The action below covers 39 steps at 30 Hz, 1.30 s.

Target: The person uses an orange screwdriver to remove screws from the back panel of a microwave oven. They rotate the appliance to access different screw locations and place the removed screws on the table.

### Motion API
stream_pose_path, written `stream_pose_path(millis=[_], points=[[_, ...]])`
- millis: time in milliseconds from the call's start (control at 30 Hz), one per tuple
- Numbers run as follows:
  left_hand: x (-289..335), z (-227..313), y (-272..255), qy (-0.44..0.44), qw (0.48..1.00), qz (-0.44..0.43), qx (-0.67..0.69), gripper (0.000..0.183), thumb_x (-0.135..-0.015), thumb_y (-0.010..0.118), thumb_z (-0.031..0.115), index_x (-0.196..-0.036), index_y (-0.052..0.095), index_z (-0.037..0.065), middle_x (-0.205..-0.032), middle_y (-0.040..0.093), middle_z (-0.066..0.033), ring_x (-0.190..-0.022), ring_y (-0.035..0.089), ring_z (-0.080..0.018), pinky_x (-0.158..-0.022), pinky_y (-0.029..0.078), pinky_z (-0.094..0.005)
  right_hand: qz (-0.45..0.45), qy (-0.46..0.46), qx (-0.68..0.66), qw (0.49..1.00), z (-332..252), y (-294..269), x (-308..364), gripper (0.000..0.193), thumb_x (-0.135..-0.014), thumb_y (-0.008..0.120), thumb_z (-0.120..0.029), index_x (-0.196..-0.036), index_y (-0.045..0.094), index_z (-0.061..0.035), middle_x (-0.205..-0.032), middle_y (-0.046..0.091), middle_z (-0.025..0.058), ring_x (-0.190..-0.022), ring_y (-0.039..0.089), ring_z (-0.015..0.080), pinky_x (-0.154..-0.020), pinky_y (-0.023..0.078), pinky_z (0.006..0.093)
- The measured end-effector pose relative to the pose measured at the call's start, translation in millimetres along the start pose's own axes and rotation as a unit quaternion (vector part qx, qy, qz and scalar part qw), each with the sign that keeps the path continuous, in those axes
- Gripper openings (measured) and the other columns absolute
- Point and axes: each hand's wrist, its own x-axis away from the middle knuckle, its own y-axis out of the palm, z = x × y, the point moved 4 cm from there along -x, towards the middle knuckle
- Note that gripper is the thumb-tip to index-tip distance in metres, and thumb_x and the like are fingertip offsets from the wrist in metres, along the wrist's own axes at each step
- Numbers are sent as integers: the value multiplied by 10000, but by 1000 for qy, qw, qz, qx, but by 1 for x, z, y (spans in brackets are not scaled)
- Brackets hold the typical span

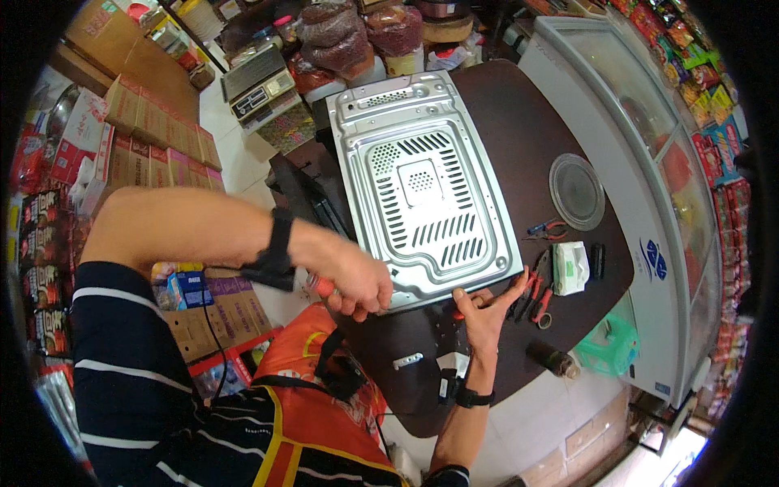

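Observation:
A silver microwave oven (479, 183) lies on the dark table with its pressed, slotted metal panel facing up. My left hand (357, 284) is closed around a red-handled screwdriver (321, 286) at the panel's near left corner; the tool's tip is hidden by my fingers. At the near right edge, my right hand (484, 318) is open, its thumb and spread fingers resting against the metal rim. A small red thing peeks out beside the right thumb. Just right of that hand lie red-handled pliers (542, 306) and a roll of tape (545, 321).
A round glass plate (578, 192), more pliers (552, 230) and a white packet (571, 268) lie on the table's right. A dark bottle (553, 359) and a green basket (607, 347) stand near its edge. A glass-topped freezer (633, 162) borders the table; stacked cartons (162, 122) stand left.

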Motion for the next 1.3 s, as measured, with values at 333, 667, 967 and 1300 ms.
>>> stream_pose_path(millis=[333, 667, 967, 1300], points=[[1, -33, 97, 127, 906, 248, 319, 128, -1096, 567, 58, -1199, 597, -13, -879, 651, -133, -574, 549, -177, -465, 446, -349, -8, -26, -4, 1000, 4, -1, 0, 1351, -866, 857, 57, -1779, -99, -225, -1033, 594, 47, -758, 488, 95, -679, 435, 260], [0, -25, 92, 84, 918, 271, 277, 98, -1094, 610, 67, -1027, 584, 0, -943, 674, -154, -594, 536, -143, -481, 466, -330, -13, -38, 8, 999, 5, -2, -1, 1332, -880, 835, 62, -1778, -108, -217, -976, 580, 23, -779, 494, 98, -707, 446, 270], [-18, -37, 132, 166, 862, 377, 295, 102, -1114, 580, 90, -1168, 527, 23, -897, 687, -97, -631, 574, -149, -481, 459, -367, -26, -9, 5, 1000, 3, -3, 3, 1299, -915, 836, 56, -1784, -86, -228, -1069, 642, 83, -850, 548, 119, -736, 455, 273], [-47, -47, 133, 285, 787, 441, 323, 140, -1138, 620, 148, -1226, 573, 50, -920, 692, -24, -785, 618, -101, -700, 536, -293, -40, -11, 35, 999, 8, -16, -3, 1376, -847, 933, -47, -1778, -70, -193, -957, 662, 73, -770, 563, 112, -671, 477, 267]])
